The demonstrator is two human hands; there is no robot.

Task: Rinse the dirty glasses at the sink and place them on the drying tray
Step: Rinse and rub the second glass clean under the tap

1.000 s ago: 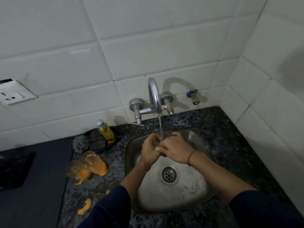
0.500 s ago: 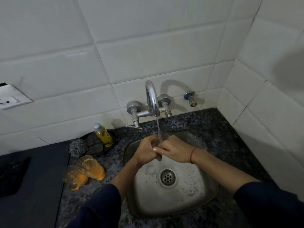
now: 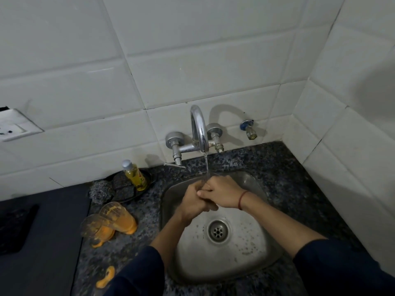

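Observation:
Both my hands are over the steel sink [image 3: 235, 263], under the stream from the tap [image 3: 199, 133]. My left hand [image 3: 192, 201] wraps round a clear glass [image 3: 202, 183], of which only a bit of rim shows between the hands. My right hand [image 3: 220, 193] has its fingers curled against the glass from the right. Water runs onto the glass and my fingers. Two more dirty glasses, smeared orange, lie on their sides on the counter to the left: one [image 3: 119, 216] nearer the sink, the other [image 3: 96, 227] beside it.
A dish behind the lying glasses holds a yellow soap bottle [image 3: 134, 175], dark scrub pads and a steel wool ball [image 3: 100, 189]. Orange spills [image 3: 105, 276] mark the granite counter. A dark surface with a black mat [image 3: 17, 227] lies far left. Tiled walls close the back and right.
My hands have stayed under the running water, working round the glass with small shifts. My head has tilted a little, so the sink sits lower in view.

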